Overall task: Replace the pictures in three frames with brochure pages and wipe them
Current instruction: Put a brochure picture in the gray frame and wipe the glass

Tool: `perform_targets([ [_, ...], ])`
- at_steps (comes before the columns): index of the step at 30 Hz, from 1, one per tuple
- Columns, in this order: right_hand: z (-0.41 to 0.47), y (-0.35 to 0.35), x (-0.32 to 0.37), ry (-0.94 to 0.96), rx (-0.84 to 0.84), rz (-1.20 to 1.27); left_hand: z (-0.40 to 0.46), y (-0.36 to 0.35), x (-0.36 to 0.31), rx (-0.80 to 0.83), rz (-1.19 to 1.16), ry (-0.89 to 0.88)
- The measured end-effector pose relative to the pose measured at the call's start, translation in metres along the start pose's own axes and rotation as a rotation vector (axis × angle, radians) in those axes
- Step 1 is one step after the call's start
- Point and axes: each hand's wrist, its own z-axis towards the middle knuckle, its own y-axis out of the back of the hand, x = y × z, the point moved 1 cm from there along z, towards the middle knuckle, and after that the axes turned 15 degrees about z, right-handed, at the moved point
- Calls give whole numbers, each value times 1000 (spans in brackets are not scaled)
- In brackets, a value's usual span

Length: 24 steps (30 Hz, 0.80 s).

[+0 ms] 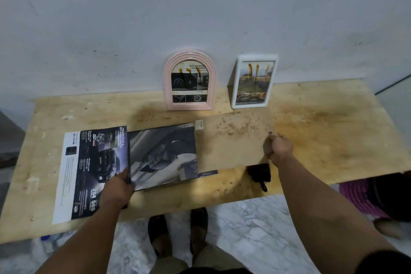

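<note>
A pink arched frame [189,80] and a white rectangular frame [254,82] lean upright against the wall, each holding a brochure page with brown smears on the glass. A car brochure [89,169] lies open on the wooden table [333,129]. Beside it lies a dark-edged frame [162,158] showing a car picture. My left hand [117,187] holds the frame's near left corner, partly over the brochure. My right hand [278,149] grips the right edge of a brown backing board [233,140], which lies over the frame's right part.
A small black object [260,173] pokes out from under the backing board near the table's front edge. A pink knitted item [360,196] lies below the table at the right. My feet stand on marble floor [244,218].
</note>
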Motion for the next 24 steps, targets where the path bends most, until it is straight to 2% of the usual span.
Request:
perform_targets([
  [4, 21, 19, 17, 9, -91, 13, -1, 0, -3, 2, 7, 41],
  [12, 42, 31, 32, 27, -128, -58, -9, 8, -13, 24, 18, 82],
  [16, 42, 24, 26, 107, -168, -257, -13, 12, -15, 23, 25, 78],
  [19, 24, 7, 12, 223, -209, -555, -13, 13, -14, 23, 25, 69],
  [21, 5, -10, -6, 403, -95, -717, -12, 13, -14, 22, 19, 67],
  [24, -27, -41, -36, 623, 220, -912, -12, 13, -13, 9, 46, 62],
])
